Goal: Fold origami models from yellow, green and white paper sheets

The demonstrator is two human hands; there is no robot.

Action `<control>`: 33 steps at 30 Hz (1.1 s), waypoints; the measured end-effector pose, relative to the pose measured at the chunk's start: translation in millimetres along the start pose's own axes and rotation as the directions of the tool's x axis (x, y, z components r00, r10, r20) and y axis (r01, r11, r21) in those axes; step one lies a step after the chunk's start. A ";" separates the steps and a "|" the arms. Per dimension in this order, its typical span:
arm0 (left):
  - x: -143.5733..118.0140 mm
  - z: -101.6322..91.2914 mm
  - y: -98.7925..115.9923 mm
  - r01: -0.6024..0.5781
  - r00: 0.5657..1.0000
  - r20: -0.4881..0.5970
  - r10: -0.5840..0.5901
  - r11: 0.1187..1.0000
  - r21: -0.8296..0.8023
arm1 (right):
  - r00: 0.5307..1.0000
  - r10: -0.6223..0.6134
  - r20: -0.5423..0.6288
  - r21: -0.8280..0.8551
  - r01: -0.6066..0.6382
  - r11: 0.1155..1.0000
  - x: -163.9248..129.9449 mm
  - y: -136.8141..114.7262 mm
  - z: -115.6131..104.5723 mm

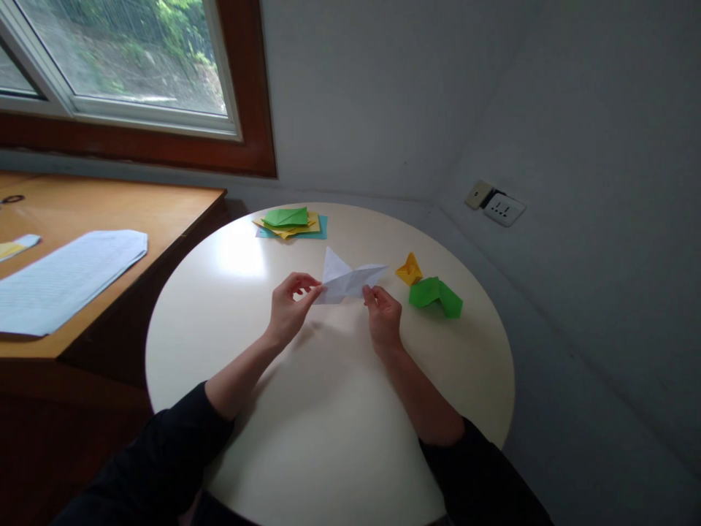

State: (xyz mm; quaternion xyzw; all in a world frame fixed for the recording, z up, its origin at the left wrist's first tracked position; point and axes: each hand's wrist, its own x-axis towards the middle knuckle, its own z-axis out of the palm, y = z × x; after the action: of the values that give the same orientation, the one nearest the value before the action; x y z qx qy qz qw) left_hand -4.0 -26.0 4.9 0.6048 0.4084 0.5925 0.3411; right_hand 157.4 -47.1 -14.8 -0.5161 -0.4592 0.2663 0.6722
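Observation:
A partly folded sheet of white paper [353, 280] is held up over the round table, with one pointed flap standing at its left and another reaching out to the right. My left hand [291, 307] pinches its left edge between thumb and fingers. On the opposite side, my right hand [383, 315] grips the lower right edge, thumb on top and the other fingers curled in. Just right of that hand lie a small yellow folded paper piece [410, 269] and a green folded paper piece [437, 296].
Toward the table's far edge sits a stack of green, yellow and blue paper [290, 221]. The white round table [318, 438] stands beside a wooden desk [180, 212] bearing white paper sheets [77, 277]. A wall socket [504, 209] is at the right.

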 end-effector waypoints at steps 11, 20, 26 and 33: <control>0.4 1.3 -0.8 0.123 0.992 0.039 -0.118 0.978 -0.169 | 0.995 -0.076 0.059 0.008 0.075 0.997 -1.3 3.5 0.0; -0.7 2.1 2.5 0.165 0.984 0.115 -0.138 0.948 -0.273 | 0.986 -0.032 0.163 0.156 0.006 0.988 -1.2 8.5 1.9; -2.6 1.3 3.3 0.185 0.971 0.194 -0.137 0.950 -0.252 | 0.984 0.016 0.180 0.174 -0.047 0.984 -2.6 5.4 2.8; -3.4 2.4 4.5 0.071 0.966 0.258 0.000 0.962 -0.264 | 0.983 -0.036 0.179 0.168 0.006 0.986 -3.1 3.8 2.0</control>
State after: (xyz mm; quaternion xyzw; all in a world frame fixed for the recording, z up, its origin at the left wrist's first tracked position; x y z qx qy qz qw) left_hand -1.1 -30.8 7.3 0.6165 0.2869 0.5534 0.4810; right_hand 154.7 -47.5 -19.4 -0.4267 -0.5002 0.3426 0.6711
